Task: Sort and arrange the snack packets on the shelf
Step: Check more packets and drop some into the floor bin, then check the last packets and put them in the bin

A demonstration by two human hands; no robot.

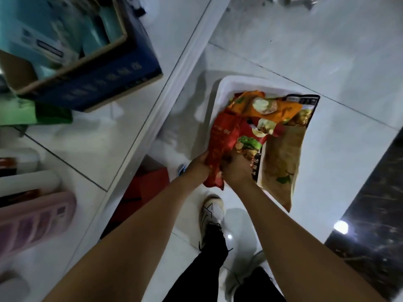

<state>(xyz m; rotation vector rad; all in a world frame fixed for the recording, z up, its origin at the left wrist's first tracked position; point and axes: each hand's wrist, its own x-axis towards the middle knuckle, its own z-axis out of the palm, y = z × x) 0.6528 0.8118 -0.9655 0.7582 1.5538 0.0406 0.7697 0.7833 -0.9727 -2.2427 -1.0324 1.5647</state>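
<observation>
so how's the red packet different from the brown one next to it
The red packet is crumpled and gripped by both the left hand and the right hand; the brown packet lies flat and looks untouched. The red one is glossy with bright printing; the brown one is dull and plainer. Both sit over the white bin on the floor.

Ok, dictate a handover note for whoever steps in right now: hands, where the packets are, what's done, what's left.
Left hand: grip closed on the crumpled red snack packet.
Right hand: curled around the lower ends of the bunched packets, next to the left hand.
Packets: the red one, an orange snack packet and a brown paper-look pouch are bunched together over the white plastic tub on the tiled floor.
Done: packets gathered in hand; none visibly placed on the white shelf at left.
Left: carry them over, sort and arrange them on the shelf.
</observation>
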